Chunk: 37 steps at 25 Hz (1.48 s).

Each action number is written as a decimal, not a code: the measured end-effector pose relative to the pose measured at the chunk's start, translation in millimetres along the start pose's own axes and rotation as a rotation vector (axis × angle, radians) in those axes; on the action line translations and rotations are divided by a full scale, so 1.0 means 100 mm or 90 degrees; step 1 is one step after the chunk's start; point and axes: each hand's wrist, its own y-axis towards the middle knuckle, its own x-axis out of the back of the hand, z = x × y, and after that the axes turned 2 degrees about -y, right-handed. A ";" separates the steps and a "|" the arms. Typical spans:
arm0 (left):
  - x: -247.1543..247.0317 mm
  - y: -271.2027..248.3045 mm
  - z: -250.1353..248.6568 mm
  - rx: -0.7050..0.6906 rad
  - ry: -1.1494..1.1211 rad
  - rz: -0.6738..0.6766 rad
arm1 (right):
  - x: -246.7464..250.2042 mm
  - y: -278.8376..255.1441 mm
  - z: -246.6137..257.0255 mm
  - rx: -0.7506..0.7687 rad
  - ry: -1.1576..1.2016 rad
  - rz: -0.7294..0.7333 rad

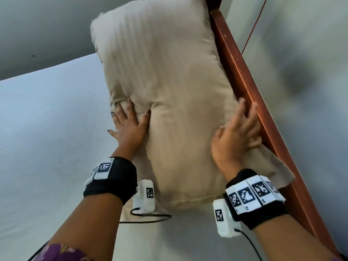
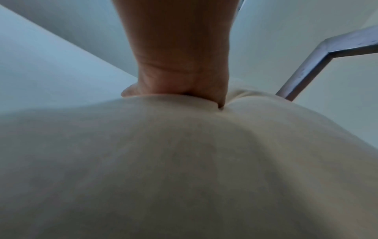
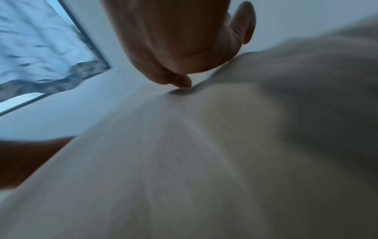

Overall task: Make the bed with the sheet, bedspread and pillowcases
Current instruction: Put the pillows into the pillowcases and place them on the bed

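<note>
A beige pillow point(image 1: 169, 91) in its striped pillowcase lies on the white sheet point(image 1: 47, 129), its long side against the wooden headboard point(image 1: 244, 76). My left hand point(image 1: 130, 125) presses flat with spread fingers on the pillow's left edge and dents it. My right hand point(image 1: 237, 132) presses on the pillow's right side, next to the headboard, with its fingers mostly straight. The pillowcase's loose open end point(image 1: 278, 172) sticks out at the near right. In the wrist views the pillow point(image 2: 184, 161) point(image 3: 204, 161) fills the picture under the left hand point(image 2: 180, 56) and the right hand point(image 3: 174, 40).
A pale wall point(image 1: 301, 53) rises behind the headboard, with a thin red cable point(image 1: 252, 29) running down it. The smooth sheet stretches away to the left of the pillow. A framed bluish pane point(image 3: 30, 48) shows in the right wrist view.
</note>
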 end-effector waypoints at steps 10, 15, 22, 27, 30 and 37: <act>-0.25 -0.17 -0.32 -0.206 0.174 0.037 | -0.33 0.21 0.18 0.210 -0.095 0.342; -0.22 -0.14 -0.31 -0.194 0.171 0.038 | -0.34 0.28 0.25 0.203 -0.091 0.390; -0.06 -0.69 -0.17 -0.254 0.126 -0.013 | 0.06 -0.11 0.18 0.274 -0.154 0.372; -0.42 -1.60 0.49 -0.457 0.216 -0.094 | 0.16 -0.75 -0.45 0.274 -0.238 0.373; -0.64 -1.86 0.74 -0.435 0.265 -0.078 | 0.08 -1.00 -0.69 0.216 -0.207 0.345; -0.76 -1.13 0.45 -0.346 0.298 -0.088 | -0.25 -0.39 -0.32 0.192 -0.152 0.358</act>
